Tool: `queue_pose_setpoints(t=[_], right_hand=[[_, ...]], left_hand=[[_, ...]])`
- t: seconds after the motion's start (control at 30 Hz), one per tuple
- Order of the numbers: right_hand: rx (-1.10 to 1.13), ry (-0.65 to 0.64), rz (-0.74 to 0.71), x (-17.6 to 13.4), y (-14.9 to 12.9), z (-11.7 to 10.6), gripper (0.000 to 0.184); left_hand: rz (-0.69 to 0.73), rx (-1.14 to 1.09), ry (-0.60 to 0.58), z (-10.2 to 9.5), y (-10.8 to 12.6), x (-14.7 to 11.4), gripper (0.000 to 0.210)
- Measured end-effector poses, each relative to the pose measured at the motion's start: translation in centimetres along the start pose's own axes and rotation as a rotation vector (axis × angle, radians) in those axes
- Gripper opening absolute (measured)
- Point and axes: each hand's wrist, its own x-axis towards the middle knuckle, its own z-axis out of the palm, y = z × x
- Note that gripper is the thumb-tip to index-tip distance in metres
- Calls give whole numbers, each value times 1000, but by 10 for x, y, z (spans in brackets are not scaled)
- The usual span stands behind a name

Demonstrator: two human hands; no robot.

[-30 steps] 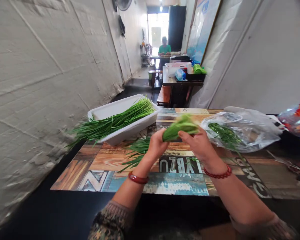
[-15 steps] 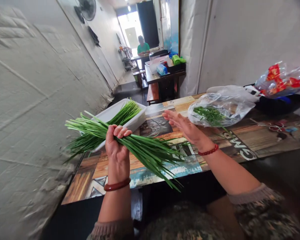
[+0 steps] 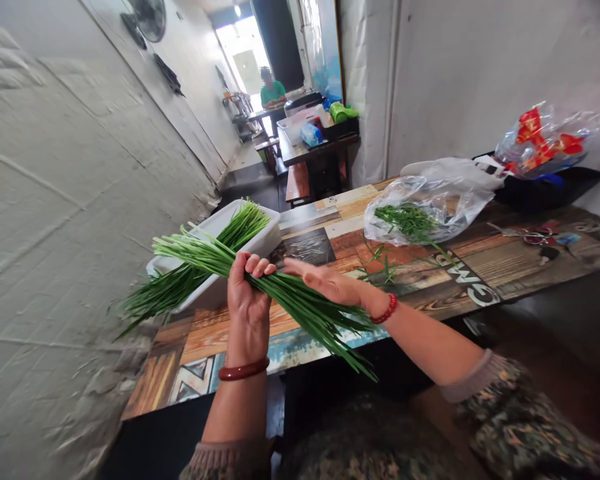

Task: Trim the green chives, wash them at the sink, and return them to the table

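Observation:
My left hand (image 3: 250, 287) is closed in a fist around the middle of a bunch of garlic chives (image 3: 313, 310). The pale stem ends point up and left; the dark green leaf tips fan out down to the right, above the table's front edge. My right hand (image 3: 330, 280) is open, fingers stretched out flat, over the leafy part beside the left fist; whether it touches the leaves I cannot tell. Behind the bunch, a white plastic tub (image 3: 273, 230) holds more garlic chives (image 3: 245, 227), with leaves hanging over its left end.
On the wood-patterned table (image 3: 200, 340), a clear plastic bag (image 3: 460, 207) holds green trimmings (image 3: 410, 220), with loose bits (image 3: 380, 267) nearby. Scissors (image 3: 535, 233) lie at the right, near a red-and-clear package (image 3: 545, 143). A wall (image 3: 70, 220) borders the left. Far back, a person (image 3: 273, 92) sits.
My right hand has moved left and down, from beside the bunch to over its leaves. The bunch in my left hand has shifted slightly right in view.

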Motion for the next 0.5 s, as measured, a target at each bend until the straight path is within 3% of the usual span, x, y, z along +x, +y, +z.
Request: queue_pose_setpoints(t=[0.13,0.2,0.27,0.37,0.5], right_hand=[[501,-144,312,-30,38,26,90],[673,-143,424,-46,42,33,94],[741,-126,472,-56,40,32,86],[666,-124,516,-62,35,23,61],[284,-178,628,-63,40,4,30]], left_hand=[[27,31,37,-7,1,8,32],[43,35,79,-13,1,14,33],[62,45,119,-20,-1,19,32],[99,51,157,-23,-1,25,30],[157,61,188,-22,6,31,32]])
